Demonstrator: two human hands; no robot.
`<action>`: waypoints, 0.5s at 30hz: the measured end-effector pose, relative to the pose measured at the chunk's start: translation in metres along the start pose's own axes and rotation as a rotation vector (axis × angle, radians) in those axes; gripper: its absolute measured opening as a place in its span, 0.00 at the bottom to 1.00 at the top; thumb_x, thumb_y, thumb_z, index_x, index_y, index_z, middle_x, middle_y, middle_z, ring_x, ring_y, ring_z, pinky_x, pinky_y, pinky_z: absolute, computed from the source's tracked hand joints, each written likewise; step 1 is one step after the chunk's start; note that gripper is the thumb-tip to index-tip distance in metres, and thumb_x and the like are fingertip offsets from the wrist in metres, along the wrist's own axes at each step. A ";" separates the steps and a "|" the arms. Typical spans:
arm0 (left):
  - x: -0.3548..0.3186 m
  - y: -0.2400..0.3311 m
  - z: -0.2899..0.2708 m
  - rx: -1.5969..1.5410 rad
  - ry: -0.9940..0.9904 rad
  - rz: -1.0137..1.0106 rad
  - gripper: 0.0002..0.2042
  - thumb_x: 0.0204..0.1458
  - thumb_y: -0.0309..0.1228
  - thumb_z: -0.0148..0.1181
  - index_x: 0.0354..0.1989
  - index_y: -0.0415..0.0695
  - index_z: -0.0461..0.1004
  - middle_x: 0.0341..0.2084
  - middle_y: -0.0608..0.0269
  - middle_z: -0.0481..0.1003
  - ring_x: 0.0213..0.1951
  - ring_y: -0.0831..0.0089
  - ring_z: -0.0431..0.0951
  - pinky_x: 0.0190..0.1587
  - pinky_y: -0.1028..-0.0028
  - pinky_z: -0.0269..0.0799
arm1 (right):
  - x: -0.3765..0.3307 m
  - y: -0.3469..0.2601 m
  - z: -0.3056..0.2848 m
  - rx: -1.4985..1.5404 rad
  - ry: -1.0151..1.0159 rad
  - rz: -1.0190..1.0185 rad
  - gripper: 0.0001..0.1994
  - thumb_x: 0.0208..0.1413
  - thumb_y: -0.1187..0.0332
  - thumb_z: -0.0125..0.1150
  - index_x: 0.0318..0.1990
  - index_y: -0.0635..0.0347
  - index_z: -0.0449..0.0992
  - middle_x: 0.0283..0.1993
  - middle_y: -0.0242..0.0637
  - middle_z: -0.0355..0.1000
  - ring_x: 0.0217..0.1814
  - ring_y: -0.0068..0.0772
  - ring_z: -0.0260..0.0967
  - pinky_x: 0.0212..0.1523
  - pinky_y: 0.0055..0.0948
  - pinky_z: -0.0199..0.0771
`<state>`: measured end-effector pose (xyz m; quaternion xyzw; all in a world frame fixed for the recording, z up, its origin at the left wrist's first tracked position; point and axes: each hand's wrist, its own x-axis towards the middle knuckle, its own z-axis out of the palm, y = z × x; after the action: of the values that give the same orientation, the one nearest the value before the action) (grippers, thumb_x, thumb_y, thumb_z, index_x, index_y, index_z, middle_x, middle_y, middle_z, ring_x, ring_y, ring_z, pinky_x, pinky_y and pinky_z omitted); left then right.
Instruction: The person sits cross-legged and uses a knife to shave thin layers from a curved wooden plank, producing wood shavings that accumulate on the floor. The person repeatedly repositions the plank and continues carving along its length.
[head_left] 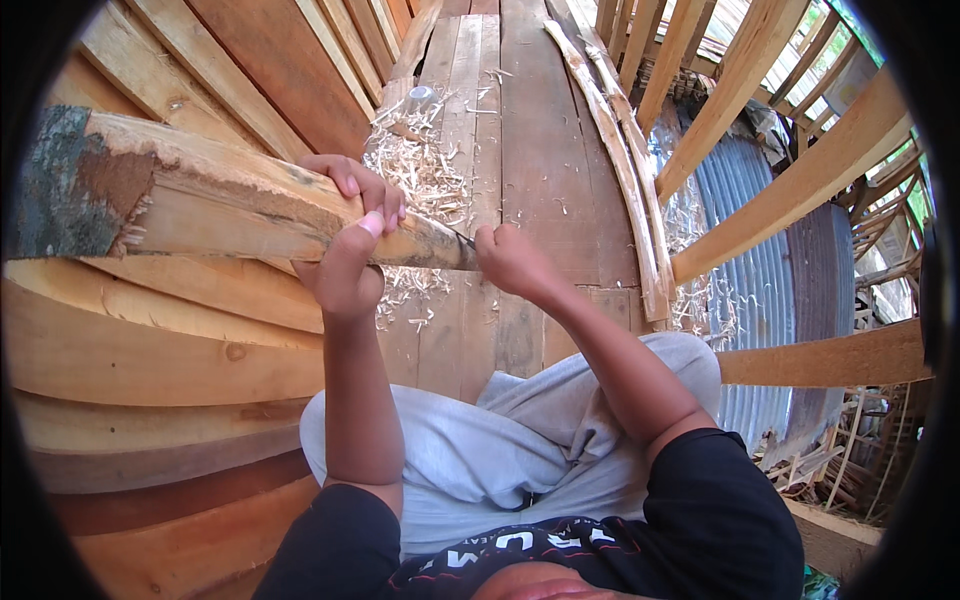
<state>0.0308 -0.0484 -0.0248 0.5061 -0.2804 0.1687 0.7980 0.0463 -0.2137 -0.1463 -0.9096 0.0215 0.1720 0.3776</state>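
1. The left hand [345, 262] holds the long wood piece [230, 208], which is over the floor [540, 130] in front of the person.
2. The right hand [515, 262] is curled up small at the wood's thin end; I cannot tell what it holds.
3. Curly shavings [425, 175] lie on the floor.

Bright daylight enters well right of the left hand [347, 262], washing out gaps between slanting wooden posts [730, 90]; left of its grip, wooden planks [170, 340] bow with fisheye distortion toward the blackened edge, where detail seems soft.
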 end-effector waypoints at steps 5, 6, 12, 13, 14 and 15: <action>0.003 -0.005 0.002 -0.066 -0.037 -0.008 0.14 0.40 0.20 0.48 0.37 0.40 0.58 0.23 0.60 0.62 0.26 0.74 0.64 0.35 0.71 0.66 | 0.034 0.076 0.031 -0.251 0.098 0.026 0.26 0.62 0.59 0.35 0.38 0.71 0.79 0.43 0.61 0.75 0.49 0.62 0.73 0.56 0.53 0.67; 0.002 -0.002 -0.002 -0.053 -0.030 -0.005 0.14 0.40 0.20 0.48 0.37 0.40 0.58 0.23 0.61 0.62 0.26 0.74 0.64 0.35 0.71 0.66 | 0.023 0.050 0.020 -0.231 0.084 0.051 0.26 0.62 0.59 0.35 0.38 0.71 0.79 0.44 0.60 0.75 0.49 0.61 0.73 0.55 0.53 0.68; 0.000 0.002 -0.003 0.018 -0.110 -0.047 0.15 0.39 0.24 0.50 0.37 0.43 0.57 0.23 0.61 0.61 0.26 0.72 0.64 0.37 0.68 0.64 | 0.014 0.048 0.013 -0.196 0.002 0.009 0.26 0.62 0.56 0.35 0.37 0.70 0.79 0.43 0.59 0.75 0.48 0.59 0.73 0.53 0.50 0.71; 0.000 0.002 -0.001 0.036 -0.092 -0.058 0.15 0.39 0.24 0.50 0.37 0.43 0.57 0.23 0.61 0.61 0.26 0.72 0.64 0.37 0.68 0.64 | 0.019 0.057 0.016 -0.194 -0.008 -0.042 0.27 0.62 0.56 0.35 0.36 0.69 0.79 0.41 0.60 0.75 0.47 0.59 0.74 0.52 0.50 0.72; 0.000 0.003 0.003 0.050 -0.073 -0.069 0.15 0.39 0.24 0.50 0.37 0.43 0.57 0.22 0.61 0.61 0.26 0.72 0.64 0.37 0.68 0.64 | 0.026 0.066 0.024 -0.217 0.056 -0.007 0.25 0.62 0.56 0.37 0.34 0.67 0.80 0.39 0.57 0.76 0.44 0.57 0.75 0.48 0.49 0.73; 0.002 0.003 0.005 0.061 -0.059 -0.075 0.15 0.39 0.23 0.51 0.37 0.43 0.57 0.22 0.61 0.61 0.26 0.72 0.64 0.37 0.68 0.64 | 0.034 0.073 0.031 -0.242 0.128 0.028 0.23 0.62 0.57 0.39 0.32 0.64 0.80 0.36 0.54 0.77 0.41 0.55 0.76 0.45 0.49 0.75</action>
<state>0.0293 -0.0522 -0.0200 0.5450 -0.2795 0.1319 0.7794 0.0571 -0.2412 -0.2274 -0.9572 0.0373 0.1203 0.2607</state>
